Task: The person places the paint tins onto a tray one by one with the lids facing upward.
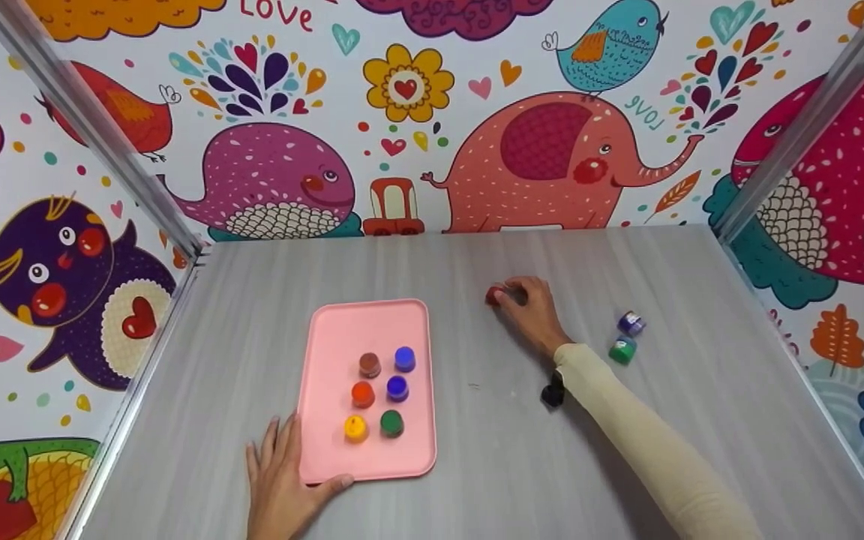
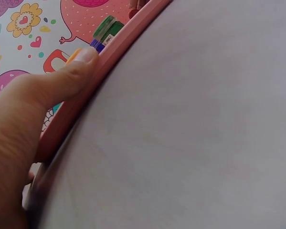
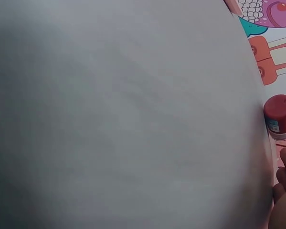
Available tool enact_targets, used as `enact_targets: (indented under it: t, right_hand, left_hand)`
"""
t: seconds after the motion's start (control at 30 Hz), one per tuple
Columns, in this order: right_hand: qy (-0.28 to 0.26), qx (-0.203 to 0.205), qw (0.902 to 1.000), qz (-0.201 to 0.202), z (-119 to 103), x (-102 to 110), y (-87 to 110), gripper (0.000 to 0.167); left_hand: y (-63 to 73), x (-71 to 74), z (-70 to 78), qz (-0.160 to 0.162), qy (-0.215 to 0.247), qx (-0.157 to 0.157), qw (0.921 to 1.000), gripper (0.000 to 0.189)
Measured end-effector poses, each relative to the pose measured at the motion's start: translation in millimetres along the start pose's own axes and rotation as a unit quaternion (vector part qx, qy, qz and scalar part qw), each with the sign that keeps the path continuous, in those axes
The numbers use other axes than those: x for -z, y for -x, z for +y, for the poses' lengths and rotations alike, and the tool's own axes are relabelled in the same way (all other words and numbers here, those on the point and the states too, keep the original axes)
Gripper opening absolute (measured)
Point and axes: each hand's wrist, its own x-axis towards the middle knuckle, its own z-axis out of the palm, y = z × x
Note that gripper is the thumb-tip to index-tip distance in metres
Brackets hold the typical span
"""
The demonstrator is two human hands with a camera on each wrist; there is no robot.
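My left hand (image 1: 279, 480) rests at the near left corner of a pink tray (image 1: 368, 322). Its fingers lie fairly straight along the outer left side, and the thumb (image 2: 80, 67) presses on the near rim. Six small paint jars stand in the tray, among them a brown jar (image 1: 370, 364), an orange-red jar (image 1: 362, 394), a yellow jar (image 1: 355, 429) and a green jar (image 1: 391, 424). Right of the tray, my right hand (image 1: 535, 311) pinches a red paint jar (image 3: 279, 114) between thumb and fingers, low over the table; its fingers partly cover the jar.
On the right of the table (image 1: 672, 450) lie a purple jar (image 1: 631, 323) and a blue-green jar (image 1: 622, 349), close together. A black jar (image 1: 552, 394) sits beside the right forearm. Decorated walls (image 1: 417, 165) and metal posts (image 1: 777, 142) bound the table.
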Motion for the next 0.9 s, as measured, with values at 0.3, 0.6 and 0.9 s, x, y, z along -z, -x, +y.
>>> enact_targets:
  t: [0.3, 0.6, 0.9]
  right_hand:
    - [0.054, 0.011, 0.9985, 0.000, -2.7, -5.6, -5.9, 0.035]
    - [0.052, 0.015, 0.9983, -0.020, -4.3, -4.8, 4.3, 0.031]
    - [0.058, 0.057, 0.9962, -0.031, -7.2, -8.1, 21.9, 0.027]
  left_hand:
    - [1.9, -1.2, -1.3, 0.010, 0.000, -0.007, 0.9999, 0.150]
    - [2.6, -0.1, -1.3, 0.009, 0.005, -0.009, 0.9999, 0.150]
    - [1.3, -0.4, -3.8, 0.013, 0.012, -0.019, 0.9997, 0.149]
